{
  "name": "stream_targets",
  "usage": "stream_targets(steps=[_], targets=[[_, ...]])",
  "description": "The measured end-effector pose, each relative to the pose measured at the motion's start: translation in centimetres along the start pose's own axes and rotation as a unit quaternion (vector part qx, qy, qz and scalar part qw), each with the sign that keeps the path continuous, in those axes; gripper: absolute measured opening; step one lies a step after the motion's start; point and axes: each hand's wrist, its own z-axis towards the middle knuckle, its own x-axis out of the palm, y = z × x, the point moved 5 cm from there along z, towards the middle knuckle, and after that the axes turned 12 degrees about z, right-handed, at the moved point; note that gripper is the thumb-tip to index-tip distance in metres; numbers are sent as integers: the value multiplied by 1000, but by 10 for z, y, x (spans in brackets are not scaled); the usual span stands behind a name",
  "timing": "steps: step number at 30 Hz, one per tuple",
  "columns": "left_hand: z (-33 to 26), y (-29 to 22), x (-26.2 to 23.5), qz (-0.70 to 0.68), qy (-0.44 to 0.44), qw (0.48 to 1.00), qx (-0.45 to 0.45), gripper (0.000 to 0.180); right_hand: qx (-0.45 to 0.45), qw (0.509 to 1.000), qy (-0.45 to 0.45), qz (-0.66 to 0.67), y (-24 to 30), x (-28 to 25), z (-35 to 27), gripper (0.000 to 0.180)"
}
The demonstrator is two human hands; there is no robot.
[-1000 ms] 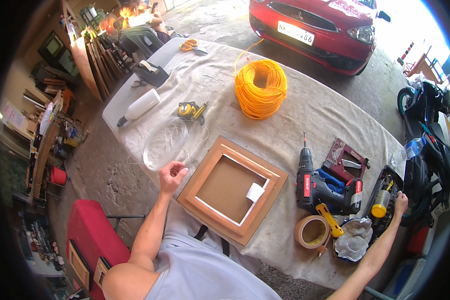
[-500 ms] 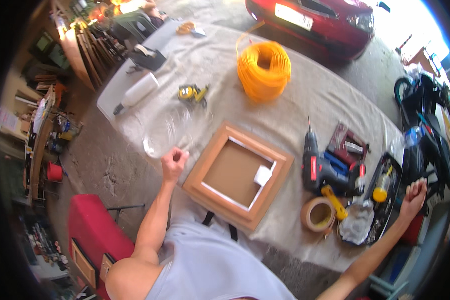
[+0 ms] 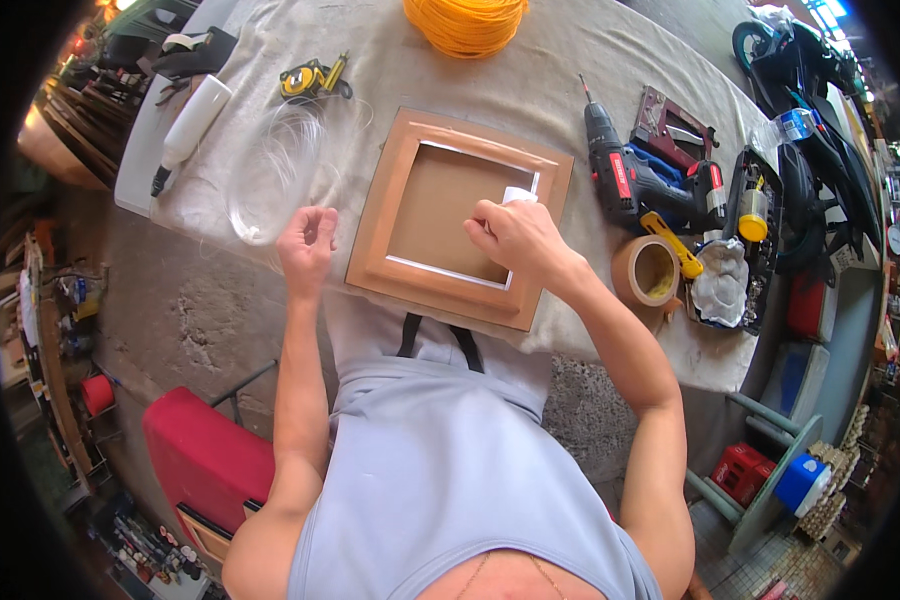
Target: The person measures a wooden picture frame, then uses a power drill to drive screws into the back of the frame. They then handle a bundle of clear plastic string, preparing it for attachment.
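Draped table (image 3: 610, 50): white slip (image 3: 519, 194) in frame (image 3: 388, 200) could crumple if brushed by right hand (image 3: 515, 236), fingers loosely curled as on left hand (image 3: 307, 243), holds unclear.

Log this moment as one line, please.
left hand: near clear coil; right hand: over wooden frame, near white slip; drill: on cloth

Head view, single: wide fisheye, worn on the head; faces steeply down over the person's shirt (image 3: 440, 460) to the cloth-covered table (image 3: 560, 60); near edge close, far edge cropped at top.
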Motion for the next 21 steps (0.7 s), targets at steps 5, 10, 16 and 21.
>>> stream_targets(steps=[5,10,16,21], targets=[[-19,-31,0,9,30,999,8,18,32,998,7,61,6,-10,-2,28],[-30,-78,33,102,115,979,132,18,94,980,-40,172,11,-18,-11,27],[-37,-89,85,170,225,925,255,26,101,953,-58,279,4,-8,-16,20],[-38,-78,99,229,229,907,269,24,96,939,-34,328,5,-11,-17,34]])
